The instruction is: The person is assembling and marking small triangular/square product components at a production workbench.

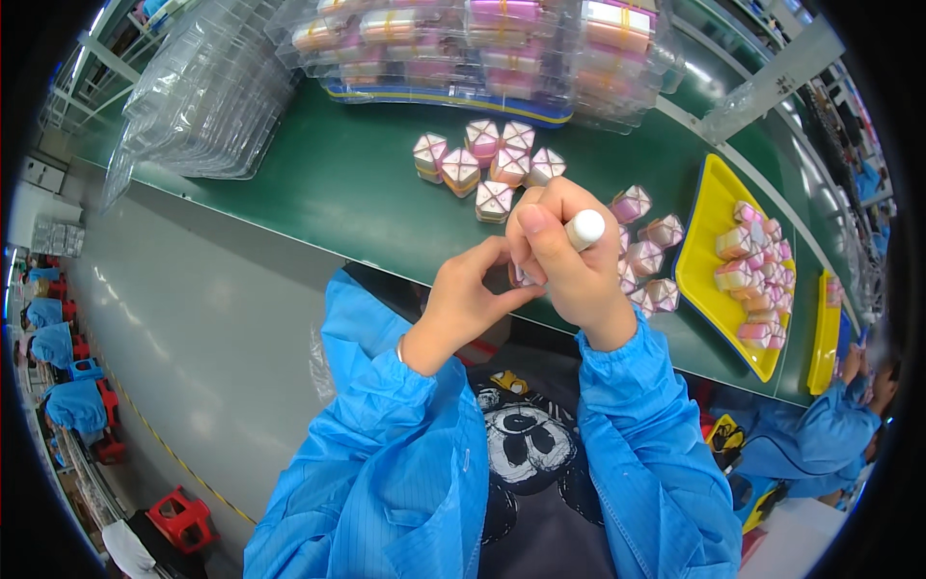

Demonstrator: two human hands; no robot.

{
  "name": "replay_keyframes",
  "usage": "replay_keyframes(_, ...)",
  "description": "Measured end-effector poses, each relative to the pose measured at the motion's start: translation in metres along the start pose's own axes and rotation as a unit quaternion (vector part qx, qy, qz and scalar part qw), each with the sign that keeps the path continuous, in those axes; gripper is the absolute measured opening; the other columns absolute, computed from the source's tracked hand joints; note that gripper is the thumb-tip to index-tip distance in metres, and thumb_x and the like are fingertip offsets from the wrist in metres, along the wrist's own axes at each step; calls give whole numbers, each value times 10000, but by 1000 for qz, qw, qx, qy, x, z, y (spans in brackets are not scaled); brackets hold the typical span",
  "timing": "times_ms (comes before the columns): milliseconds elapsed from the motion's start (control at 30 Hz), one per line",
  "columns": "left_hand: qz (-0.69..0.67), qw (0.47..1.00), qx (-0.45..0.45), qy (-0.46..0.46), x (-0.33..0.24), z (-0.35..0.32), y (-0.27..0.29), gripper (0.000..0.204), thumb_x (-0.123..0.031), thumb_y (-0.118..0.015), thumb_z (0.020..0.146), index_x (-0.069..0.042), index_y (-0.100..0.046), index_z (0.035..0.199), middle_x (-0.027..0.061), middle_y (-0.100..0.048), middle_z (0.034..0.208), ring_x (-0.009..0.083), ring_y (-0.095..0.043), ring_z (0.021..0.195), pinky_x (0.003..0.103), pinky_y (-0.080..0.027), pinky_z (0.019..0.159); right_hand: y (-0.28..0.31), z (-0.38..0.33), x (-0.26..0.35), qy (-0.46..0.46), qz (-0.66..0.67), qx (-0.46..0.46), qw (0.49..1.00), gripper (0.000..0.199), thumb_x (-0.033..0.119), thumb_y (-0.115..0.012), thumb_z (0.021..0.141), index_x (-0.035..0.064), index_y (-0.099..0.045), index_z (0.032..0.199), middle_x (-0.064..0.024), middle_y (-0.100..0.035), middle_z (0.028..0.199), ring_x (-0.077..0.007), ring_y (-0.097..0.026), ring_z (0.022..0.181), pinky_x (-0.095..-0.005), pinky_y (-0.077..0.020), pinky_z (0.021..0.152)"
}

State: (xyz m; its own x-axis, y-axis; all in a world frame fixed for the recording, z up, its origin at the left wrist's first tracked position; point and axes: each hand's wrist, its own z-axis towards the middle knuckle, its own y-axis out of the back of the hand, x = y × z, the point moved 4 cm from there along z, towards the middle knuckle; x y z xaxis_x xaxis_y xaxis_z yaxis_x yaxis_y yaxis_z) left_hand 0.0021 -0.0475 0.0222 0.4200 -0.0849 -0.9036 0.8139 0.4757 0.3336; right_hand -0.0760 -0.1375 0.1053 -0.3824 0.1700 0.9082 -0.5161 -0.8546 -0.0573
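My left hand is closed around a small block, mostly hidden behind my fingers, at the table's near edge. My right hand grips a slim pen-like tool with a rounded white end pointing up; its lower tip is hidden at the block. Beyond my hands lies a loose cluster of small faceted blocks, with white crossed tops and pink or orange sides. More such blocks sit just right of my right hand, partly covered by it.
The green table carries a yellow tray of similar blocks at right. Stacked clear plastic trays stand far left, and filled clear trays rest on a blue tray at the back. A co-worker's blue sleeve shows at right.
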Motion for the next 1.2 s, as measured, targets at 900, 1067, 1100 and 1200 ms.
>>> replay_keyframes(900, -332, 938, 56, 87, 24, -2, -11, 461, -341, -674, 941, -51, -475, 1239, 112, -680, 960, 157, -662, 827, 283, -524, 737, 61, 6, 69, 25, 15, -147, 989, 197, 236, -624, 965, 67, -582, 872, -26, -582, 728, -47, -454, 494, -218, -326, 430)
replay_keyframes(1067, -364, 910, 32, 197, 1, 6, -12, 996, -886, 18, 785, -71, -372, 1206, 156, -654, 926, 162, -601, 653, 267, -469, 486, 57, 9, 44, -230, -287, -43, 929, 363, 376, -684, 916, 21, -685, 840, -26, -619, 641, -95, -538, 531, -273, -392, 479)
replay_keyframes(1100, -348, 918, 28, 188, -3, 9, -13, 991, -885, 15, 786, -74, -363, 1211, 159, -655, 924, 163, -602, 652, 266, -469, 487, 53, 8, 37, -265, -330, -3, 906, 405, 405, -683, 908, 10, -681, 822, -47, -614, 611, -102, -546, 535, -282, -402, 490)
replay_keyframes(1200, -292, 941, 34, 167, -12, 19, -11, 1008, -884, 45, 770, -72, -323, 1242, 158, -658, 953, 164, -615, 703, 270, -478, 505, 46, 3, 24, -279, -292, 59, 913, 415, 407, -699, 879, -1, -691, 798, -71, -586, 557, -128, -549, 504, -297, -420, 491)
